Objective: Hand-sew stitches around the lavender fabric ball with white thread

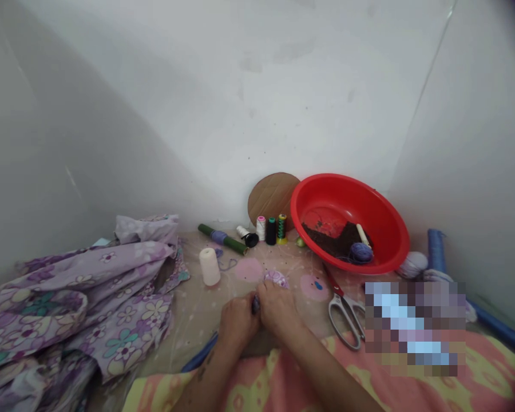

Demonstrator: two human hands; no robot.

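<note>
My left hand (239,317) and my right hand (278,304) meet low in the middle of the view, both with curled fingers. A small piece of purple-and-white patterned cloth (276,278) sticks out beyond my right hand, which is closed on it. Between the two hands shows a dark purplish bit (256,304); my left fingers close about it, and whether it belongs to the same cloth I cannot tell. A white cone of thread (209,266) stands just beyond my left hand. To the right of my right hand lie scissors (344,312) with grey handles.
A red basin (395,229) leans at the back right, holding a purple yarn ball (361,252). Thread spools (271,231) and a green stick wound with purple yarn (223,238) are along the back. Floral fabric (124,292) is heaped left; a pink-yellow cloth (257,383) lies in front.
</note>
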